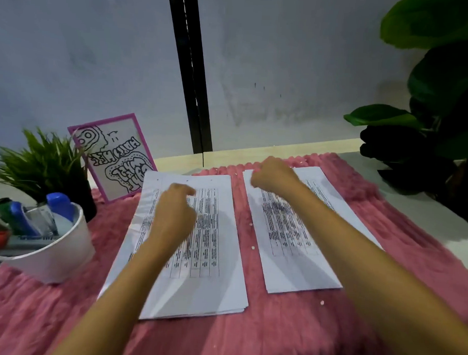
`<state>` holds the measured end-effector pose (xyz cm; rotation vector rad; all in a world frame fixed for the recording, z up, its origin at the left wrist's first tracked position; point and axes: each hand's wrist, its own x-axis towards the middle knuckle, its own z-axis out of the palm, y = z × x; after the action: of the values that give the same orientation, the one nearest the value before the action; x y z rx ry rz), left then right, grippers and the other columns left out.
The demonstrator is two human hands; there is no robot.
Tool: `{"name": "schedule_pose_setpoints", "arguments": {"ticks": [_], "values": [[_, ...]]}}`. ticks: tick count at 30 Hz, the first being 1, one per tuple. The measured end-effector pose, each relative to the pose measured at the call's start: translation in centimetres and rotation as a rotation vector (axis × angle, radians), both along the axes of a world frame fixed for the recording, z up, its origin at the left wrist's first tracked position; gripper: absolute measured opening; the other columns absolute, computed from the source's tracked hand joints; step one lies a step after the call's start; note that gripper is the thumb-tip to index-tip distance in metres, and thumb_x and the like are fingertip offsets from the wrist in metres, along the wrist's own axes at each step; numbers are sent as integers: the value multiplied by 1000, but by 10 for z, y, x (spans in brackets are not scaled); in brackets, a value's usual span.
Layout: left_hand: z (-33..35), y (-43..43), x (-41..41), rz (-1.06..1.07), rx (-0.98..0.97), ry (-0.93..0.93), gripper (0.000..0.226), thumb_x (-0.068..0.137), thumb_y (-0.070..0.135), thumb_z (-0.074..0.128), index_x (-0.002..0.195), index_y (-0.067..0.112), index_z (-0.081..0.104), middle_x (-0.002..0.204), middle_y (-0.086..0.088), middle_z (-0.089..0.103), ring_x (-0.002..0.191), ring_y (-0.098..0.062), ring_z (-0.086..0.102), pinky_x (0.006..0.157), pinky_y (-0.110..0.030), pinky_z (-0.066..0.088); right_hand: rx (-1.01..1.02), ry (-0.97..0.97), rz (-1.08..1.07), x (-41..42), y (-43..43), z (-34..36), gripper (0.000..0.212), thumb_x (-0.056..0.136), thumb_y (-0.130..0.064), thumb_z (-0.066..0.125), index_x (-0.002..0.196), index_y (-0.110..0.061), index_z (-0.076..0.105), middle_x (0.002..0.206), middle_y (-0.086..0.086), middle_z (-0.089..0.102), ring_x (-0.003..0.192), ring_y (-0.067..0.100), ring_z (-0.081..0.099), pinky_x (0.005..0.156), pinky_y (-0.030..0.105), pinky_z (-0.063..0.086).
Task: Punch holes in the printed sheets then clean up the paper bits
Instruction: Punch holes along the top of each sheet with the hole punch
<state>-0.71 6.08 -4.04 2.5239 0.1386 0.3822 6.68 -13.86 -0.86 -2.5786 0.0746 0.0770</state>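
Note:
Two stacks of printed sheets lie side by side on a pink fluffy mat (288, 330). The left stack (209, 289) shows punched holes along its far edge. My left hand (173, 215) hovers over this stack, fingers curled, pointing toward its far edge. The right stack (290, 265) lies slightly turned. My right hand (272, 172) rests at its far edge with the fingers curled in; whether it pinches anything is hidden. Small white paper bits (253, 247) dot the mat between the stacks and near the front right (322, 302). No hole punch is in view.
A white cup (55, 252) with markers stands at the left on the mat. Behind it are a small green plant (40, 163) and a pink-framed drawing (116, 156). A large leafy plant (439, 105) fills the right. A wall rises just behind the desk.

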Motion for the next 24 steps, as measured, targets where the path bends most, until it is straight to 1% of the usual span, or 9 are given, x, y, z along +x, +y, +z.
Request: {"name": "schedule_pose_setpoints", "arguments": {"ticks": [2, 5, 8, 10, 13, 16, 19, 22, 24], "values": [[-6, -38, 15, -142, -26, -1, 47, 87, -13, 44, 122, 13, 61, 133, -5, 55, 111, -17, 56, 89, -22, 45, -78, -13, -49, 20, -20, -2, 17, 83, -18, 52, 98, -10, 52, 120, 14, 55, 97, 31, 61, 73, 32, 46], [-17, -93, 44, -346, 41, 4, 43, 90, -9, 43, 124, 11, 61, 133, -6, 56, 121, -23, 53, 100, -31, 41, -138, 9, 13, 49, -38, -9, 38, 78, -12, 55, 115, -9, 64, 132, 13, 56, 95, 31, 65, 82, 37, 55], [-27, -129, 75, -462, 177, 56, 35, 91, -7, 41, 119, 3, 59, 118, -15, 58, 107, -32, 56, 84, -37, 45, -136, 38, 127, 69, -45, -18, 50, 77, -13, 61, 127, -17, 65, 132, 13, 58, 103, 29, 61, 91, 42, 53], [-33, -136, 93, -462, 220, 56, 31, 91, -5, 41, 116, 0, 57, 110, -16, 55, 99, -32, 54, 80, -38, 46, -138, 48, 163, 79, -49, -28, 40, 83, -13, 57, 121, -13, 68, 122, 16, 63, 107, 28, 56, 91, 40, 51], [-42, -133, 112, -433, 199, -4, 27, 93, 1, 42, 116, 2, 55, 114, -15, 53, 97, -29, 52, 85, -39, 46, -74, 15, 116, 90, -56, -41, 36, 84, -16, 52, 116, -13, 70, 120, 15, 66, 104, 32, 60, 92, 41, 52], [-39, -128, 119, -400, 159, 57, 28, 97, 14, 44, 124, 7, 48, 125, -13, 50, 108, -28, 50, 93, -39, 44, -30, -10, 89, 92, -58, -48, 40, 77, -21, 60, 115, -26, 71, 119, 10, 63, 100, 29, 61, 90, 42, 53], [-34, -127, 118, -351, 239, 149, 33, 99, 22, 41, 125, 3, 49, 130, -16, 50, 116, -31, 49, 96, -39, 40, -37, -47, 68, 92, -58, -54, 39, 80, -27, 64, 119, -31, 68, 121, 6, 57, 99, 26, 57, 91, 40, 52], [-31, -130, 108, -254, 286, 168, 19, 98, 15, 44, 106, 2, 55, 117, -17, 58, 104, -32, 57, 79, -35, 43, -11, -86, 31, 92, -59, -57, 42, 80, -25, 70, 122, -29, 66, 121, 2, 41, 91, 22, 52, 80, 32, 46], [-31, -130, 99, -186, 237, 152, 11, 95, 9, 47, 85, 7, 49, 100, -16, 62, 89, -32, 59, 67, -32, 39, 42, -119, 16, 92, -61, -57, 47, 75, -23, 75, 120, -27, 68, 121, 0, 44, 88, 20, 56, 74, 29, 45]]}}
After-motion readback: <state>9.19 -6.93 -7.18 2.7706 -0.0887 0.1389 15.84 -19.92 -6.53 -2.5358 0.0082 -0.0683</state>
